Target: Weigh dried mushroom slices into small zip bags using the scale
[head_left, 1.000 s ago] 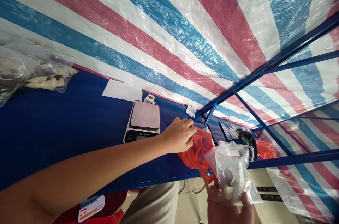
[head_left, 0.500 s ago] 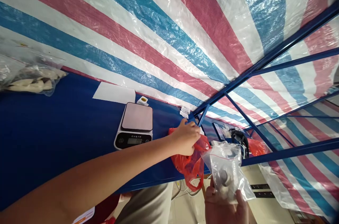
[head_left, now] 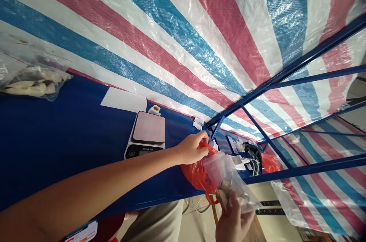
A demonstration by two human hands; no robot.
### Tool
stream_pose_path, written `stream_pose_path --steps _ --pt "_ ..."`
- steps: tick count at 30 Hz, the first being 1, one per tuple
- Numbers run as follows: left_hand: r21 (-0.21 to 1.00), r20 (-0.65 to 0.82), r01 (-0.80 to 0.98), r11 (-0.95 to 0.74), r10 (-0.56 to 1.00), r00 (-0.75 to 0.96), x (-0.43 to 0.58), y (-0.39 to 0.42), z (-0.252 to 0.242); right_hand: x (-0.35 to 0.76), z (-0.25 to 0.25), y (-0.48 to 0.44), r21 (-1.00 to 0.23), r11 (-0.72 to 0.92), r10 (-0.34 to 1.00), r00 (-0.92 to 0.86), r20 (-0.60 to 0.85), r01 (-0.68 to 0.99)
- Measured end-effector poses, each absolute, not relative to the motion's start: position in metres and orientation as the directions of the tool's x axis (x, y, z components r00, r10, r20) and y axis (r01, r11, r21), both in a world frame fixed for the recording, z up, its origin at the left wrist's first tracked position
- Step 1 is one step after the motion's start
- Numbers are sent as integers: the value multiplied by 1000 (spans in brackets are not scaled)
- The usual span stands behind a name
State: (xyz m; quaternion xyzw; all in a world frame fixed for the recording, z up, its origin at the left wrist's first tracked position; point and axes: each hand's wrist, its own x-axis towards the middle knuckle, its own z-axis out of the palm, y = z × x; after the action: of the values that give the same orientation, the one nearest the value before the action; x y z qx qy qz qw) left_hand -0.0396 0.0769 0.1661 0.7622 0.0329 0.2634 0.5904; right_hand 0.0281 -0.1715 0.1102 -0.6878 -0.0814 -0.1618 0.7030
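My left hand [head_left: 194, 148] pinches the upper edge of a red plastic bag [head_left: 194, 175] at the front right of the blue table. In my right hand [head_left: 234, 221] is a clear zip bag [head_left: 224, 169] with pale, roundish pieces inside. The clear bag leans to the left, and its top lies against the red bag, partly covering it. A kitchen scale [head_left: 149, 127] with a bare plate stands left of the red bag, its display partly hidden by my left forearm.
Clear bags with pale pieces [head_left: 34, 82] lie at the far left. White paper [head_left: 124, 99] and a small roll [head_left: 154, 109] sit behind the scale. Blue frame bars [head_left: 274, 80] and a striped sheet [head_left: 171, 44] rise behind. Cables and a black strap [head_left: 253, 152] are at the right.
My right hand has moved the clear bag left and tilted it toward the red bag. My left hand has shifted slightly left, lifting the red bag's edge.
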Motion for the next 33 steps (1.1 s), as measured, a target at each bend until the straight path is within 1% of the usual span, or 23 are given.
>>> stream_pose_path --steps 1,3,5,6,8,11,13,14,16,18,19,22,25,30,33 --pt "934 340 -267 -239 357 870 -40 76 167 25 110 -170 -922 -64 -129 913 386 381" --pt "960 270 -278 -26 337 902 -40 73 170 20 107 -170 -857 -172 -122 853 508 486" --pt "935 201 -274 225 302 932 -38 70 173 18 98 -176 -778 -249 -28 799 601 576" --pt "912 183 -271 309 284 941 -37 69 173 19 93 -180 -747 -275 39 783 620 605" --pt "886 188 -280 370 266 945 -35 69 175 21 85 -188 -700 -303 170 759 628 647" --pt "875 220 -291 388 217 951 -36 73 177 24 89 -190 -605 -334 291 689 663 723" --pt "894 250 -290 343 158 955 -40 78 180 26 109 -181 -536 -402 383 668 638 742" --pt "914 275 -301 271 130 953 -43 80 182 27 123 -173 -503 -446 441 671 596 741" --pt "939 335 -339 53 67 940 -48 86 184 31 152 -153 -432 -503 561 663 495 748" --pt "919 373 -368 -143 10 928 -53 92 186 37 178 -132 -377 -492 657 619 430 785" --pt "903 382 -375 -209 -11 924 -54 94 185 41 187 -123 -358 -473 695 591 410 805" --pt "857 415 -395 -332 -11 910 -53 101 182 51 199 -104 -326 -434 772 533 347 840" --pt "801 474 -425 -422 13 880 -49 103 178 55 198 -98 -319 -447 786 537 306 836" --pt "750 555 -486 -449 27 831 -45 103 175 47 201 -97 -267 -469 811 530 249 842" --pt "745 557 -480 -464 34 830 -45 105 176 45 205 -99 -293 -476 799 547 250 829"
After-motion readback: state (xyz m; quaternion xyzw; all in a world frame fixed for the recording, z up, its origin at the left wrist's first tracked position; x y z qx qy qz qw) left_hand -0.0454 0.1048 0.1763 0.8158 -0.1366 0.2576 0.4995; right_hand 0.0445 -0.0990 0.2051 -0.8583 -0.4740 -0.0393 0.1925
